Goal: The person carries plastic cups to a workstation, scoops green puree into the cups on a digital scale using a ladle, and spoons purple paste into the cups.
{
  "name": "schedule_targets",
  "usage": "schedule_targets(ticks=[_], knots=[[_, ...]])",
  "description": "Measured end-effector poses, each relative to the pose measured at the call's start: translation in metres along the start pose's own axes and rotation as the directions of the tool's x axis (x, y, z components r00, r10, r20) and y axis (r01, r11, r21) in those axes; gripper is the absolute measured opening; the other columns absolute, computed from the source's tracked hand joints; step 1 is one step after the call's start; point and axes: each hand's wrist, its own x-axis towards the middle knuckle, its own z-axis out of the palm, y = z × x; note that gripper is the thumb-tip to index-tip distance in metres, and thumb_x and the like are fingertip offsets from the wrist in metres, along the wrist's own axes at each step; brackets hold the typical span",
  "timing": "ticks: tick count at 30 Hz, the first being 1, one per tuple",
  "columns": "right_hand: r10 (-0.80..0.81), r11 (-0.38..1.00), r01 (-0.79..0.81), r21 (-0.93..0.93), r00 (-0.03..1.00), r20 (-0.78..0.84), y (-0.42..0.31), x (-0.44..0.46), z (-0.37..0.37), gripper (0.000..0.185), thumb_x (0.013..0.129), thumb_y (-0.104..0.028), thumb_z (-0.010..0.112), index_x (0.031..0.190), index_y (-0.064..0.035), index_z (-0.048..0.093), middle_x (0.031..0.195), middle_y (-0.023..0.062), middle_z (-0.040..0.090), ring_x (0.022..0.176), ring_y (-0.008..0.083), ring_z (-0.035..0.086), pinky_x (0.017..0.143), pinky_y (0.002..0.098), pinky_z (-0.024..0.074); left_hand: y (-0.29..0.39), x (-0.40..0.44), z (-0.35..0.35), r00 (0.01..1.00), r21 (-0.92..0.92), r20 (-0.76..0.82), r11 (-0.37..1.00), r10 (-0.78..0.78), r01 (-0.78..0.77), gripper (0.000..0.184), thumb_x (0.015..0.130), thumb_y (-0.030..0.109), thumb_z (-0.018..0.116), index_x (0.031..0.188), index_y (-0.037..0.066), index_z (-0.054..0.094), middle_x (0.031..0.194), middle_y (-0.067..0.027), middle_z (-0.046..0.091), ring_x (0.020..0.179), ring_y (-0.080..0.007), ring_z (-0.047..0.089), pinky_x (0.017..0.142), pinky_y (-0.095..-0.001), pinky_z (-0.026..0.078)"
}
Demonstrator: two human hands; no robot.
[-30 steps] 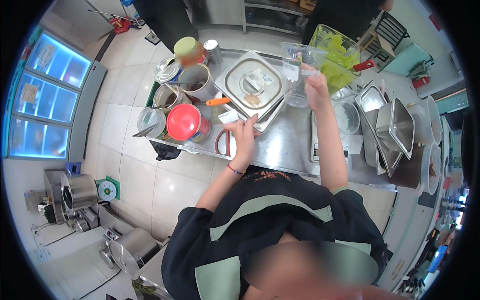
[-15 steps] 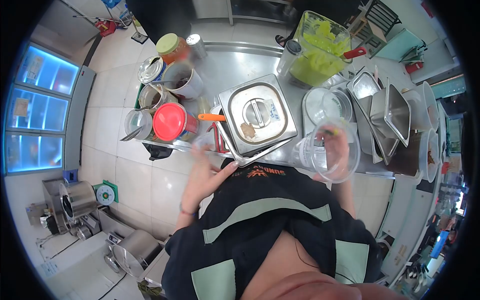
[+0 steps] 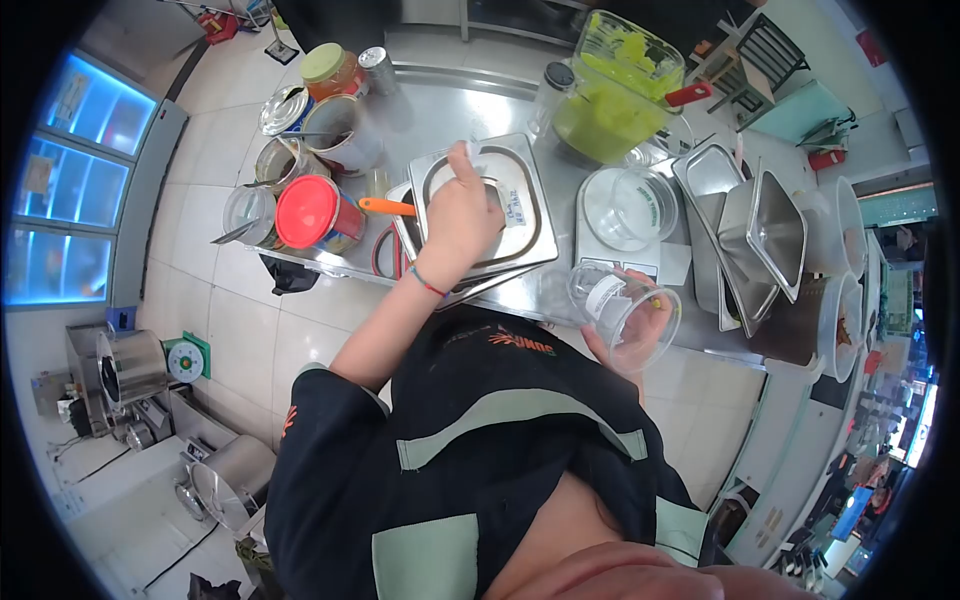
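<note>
My left hand lies over the middle of a steel pan lid, its fingers curled around the handle, which is mostly hidden. The lid rests on a rectangular steel pan, and an orange-handled utensil sticks out at its left side. Near the table's front edge, my right hand grips a clear plastic cup, tilted, with a white label on its side. Behind that cup, a round clear container stands on a white scale.
At the left are a red-lidded tub, an orange jar and several open containers with utensils. A clear bin of green leaves stands at the back. Steel pans and clear tubs crowd the right side.
My left hand has moved from the pan's front left corner up onto the lid's handle. The cup in my right hand has tipped over sideways and come slightly lower.
</note>
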Motion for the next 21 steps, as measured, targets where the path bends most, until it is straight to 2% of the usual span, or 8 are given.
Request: schedule_targets(ticks=[3,8,11,13,15,17,19,21], knots=[[0.113,0.985,-0.104,0.136,0.992,-0.058,-0.006,-0.002,-0.004,0.093,0.052,-0.008,0.083,0.128,-0.009,0.03,0.124,0.0154,0.047,0.115,0.0307,0.051,0.098,0.0457,0.0401,-0.001,0.001,-0.002,0.991,-0.005,-0.097,0.995,0.096,-0.097,0.073,0.068,0.005,0.062,0.125,-0.01,0.018,0.075,-0.0289,0.06,0.069,-0.0446,0.062,0.065,-0.0481,0.052],[-0.044,0.997,0.048,0.052,0.996,-0.071,-0.007,-0.006,-0.016,0.091,0.053,-0.011,0.084,0.128,-0.0081,0.032,0.123,0.0146,0.051,0.116,0.0286,0.049,0.098,0.0444,0.0371,-0.001,0.062,-0.066,0.982,-0.059,-0.079,0.982,0.174,-0.179,0.073,0.064,0.011,0.068,0.115,-0.007,0.021,0.074,-0.0261,0.061,0.069,-0.0425,0.063,0.063,-0.0438,0.053],[0.113,0.992,-0.11,-0.067,0.993,0.039,0.003,-0.019,-0.028,0.091,0.054,-0.015,0.084,0.13,-0.0071,0.034,0.126,0.0147,0.051,0.117,0.0267,0.05,0.097,0.0417,0.0358,-0.02,0.135,-0.09,0.921,0.025,0.056,0.922,0.385,-0.387,0.076,0.062,0.018,0.074,0.109,-0.01,0.021,0.076,-0.0263,0.062,0.067,-0.0385,0.065,0.06,-0.0387,0.054],[0.143,0.977,-0.125,-0.171,0.985,0.1,-0.001,-0.016,-0.025,0.093,0.056,-0.016,0.084,0.134,-0.0062,0.034,0.128,0.0133,0.051,0.117,0.0251,0.049,0.096,0.0391,0.035,-0.033,0.169,-0.083,0.925,0.036,0.226,0.946,0.306,-0.322,0.078,0.061,0.019,0.075,0.108,-0.011,0.021,0.076,-0.0297,0.061,0.071,-0.0401,0.065,0.063,-0.0396,0.054],[0.288,0.957,-0.29,0.01,0.951,0.114,-0.001,-0.011,-0.014,0.093,0.058,-0.015,0.083,0.136,-0.0052,0.032,0.128,0.0126,0.052,0.118,0.0246,0.048,0.096,0.0377,0.0351,-0.049,0.19,-0.06,0.864,0.189,0.413,0.901,0.287,-0.39,0.078,0.062,0.019,0.076,0.108,-0.011,0.021,0.077,-0.0309,0.061,0.075,-0.0413,0.065,0.067,-0.0402,0.054],[0.322,0.943,-0.328,0.059,0.942,0.092,-0.003,-0.008,-0.011,0.093,0.061,-0.016,0.081,0.138,-0.0047,0.03,0.127,0.0137,0.052,0.119,0.023,0.047,0.096,0.0363,0.0349,-0.068,0.199,-0.033,0.832,0.256,0.408,0.828,0.376,-0.499,0.08,0.061,0.019,0.076,0.112,-0.007,0.021,0.081,-0.0307,0.062,0.078,-0.0429,0.064,0.068,-0.0421,0.053],[0.447,0.783,-0.414,0.464,0.893,0.044,-0.01,-0.005,-0.015,0.091,0.064,-0.017,0.08,0.139,-0.0048,0.029,0.126,0.0148,0.052,0.115,0.0215,0.048,0.097,0.0344,0.0342,-0.072,0.201,-0.015,0.846,0.278,0.423,0.841,0.326,-0.463,0.089,0.059,0.012,0.075,0.124,-0.008,0.018,0.081,-0.0319,0.06,0.08,-0.045,0.062,0.07,-0.0421,0.052],[0.472,0.77,-0.381,0.512,0.88,-0.055,-0.02,0.002,-0.025,0.086,0.068,-0.027,0.075,0.138,-0.0046,0.031,0.122,0.0136,0.053,0.111,0.0201,0.049,0.097,0.0325,0.0339,-0.084,0.2,0.003,0.845,0.305,0.393,0.816,0.362,-0.491,0.096,0.058,0.012,0.075,0.13,-0.007,0.015,0.084,-0.0317,0.06,0.084,-0.0448,0.062,0.074,-0.0441,0.051]])
